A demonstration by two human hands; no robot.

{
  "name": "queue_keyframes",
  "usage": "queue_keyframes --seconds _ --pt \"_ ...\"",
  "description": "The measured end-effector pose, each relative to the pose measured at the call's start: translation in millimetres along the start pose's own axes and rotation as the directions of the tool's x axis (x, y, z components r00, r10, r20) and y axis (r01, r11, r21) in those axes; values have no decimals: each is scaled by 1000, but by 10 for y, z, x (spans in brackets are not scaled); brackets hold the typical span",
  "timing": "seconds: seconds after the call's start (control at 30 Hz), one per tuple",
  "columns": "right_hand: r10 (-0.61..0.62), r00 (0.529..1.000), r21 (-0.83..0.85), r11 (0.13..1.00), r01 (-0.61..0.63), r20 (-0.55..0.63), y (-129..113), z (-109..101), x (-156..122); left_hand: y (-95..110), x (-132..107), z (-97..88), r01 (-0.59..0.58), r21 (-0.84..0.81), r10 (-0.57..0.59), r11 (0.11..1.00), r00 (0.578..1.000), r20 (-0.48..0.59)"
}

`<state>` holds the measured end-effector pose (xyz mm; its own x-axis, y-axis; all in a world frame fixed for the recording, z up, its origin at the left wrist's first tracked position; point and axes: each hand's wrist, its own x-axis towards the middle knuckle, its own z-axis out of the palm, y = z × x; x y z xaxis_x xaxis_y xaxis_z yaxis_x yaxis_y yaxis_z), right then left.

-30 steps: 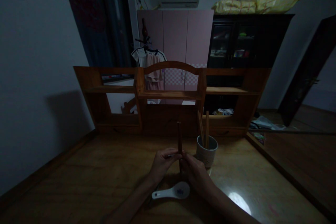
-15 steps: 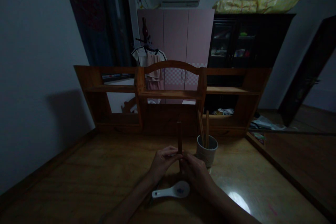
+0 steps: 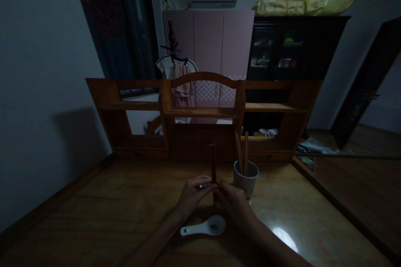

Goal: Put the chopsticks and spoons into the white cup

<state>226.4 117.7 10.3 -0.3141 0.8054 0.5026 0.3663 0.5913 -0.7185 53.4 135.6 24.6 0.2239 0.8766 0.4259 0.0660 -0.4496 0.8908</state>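
Between my two hands, dark brown chopsticks (image 3: pixel 213 162) stand upright; they overlap, so I cannot tell how many there are. My left hand (image 3: pixel 194 192) pinches them from the left with thumb and fingers. From the right, the fingers of my right hand (image 3: pixel 233 200) close on the same chopsticks at about mid-length. A small shiny spot shows between the left thumb and fingers, too dim to name. Just below the hands lies a white soup spoon (image 3: pixel 203 227) with a blue mark in its bowl, its handle pointing left.
A pale cup (image 3: pixel 246 183) holding several lighter wooden chopsticks (image 3: pixel 246 152) stands right behind my right hand. A wooden shelf unit (image 3: pixel 203 112) runs along the back of the wooden tabletop (image 3: pixel 125 200). Bright light reflects off the table at the lower right.
The hands and chopsticks keep nearly the same pose. The whole view has shifted slightly, and a small shiny spot now shows by the left fingers.
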Motion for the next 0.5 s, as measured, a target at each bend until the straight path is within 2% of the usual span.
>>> queue_keyframes --seconds 0.5 --pt "-1 1000 -14 1000 1 4 30 23 4 -58 -10 12 34 19 -33 999 999 -25"
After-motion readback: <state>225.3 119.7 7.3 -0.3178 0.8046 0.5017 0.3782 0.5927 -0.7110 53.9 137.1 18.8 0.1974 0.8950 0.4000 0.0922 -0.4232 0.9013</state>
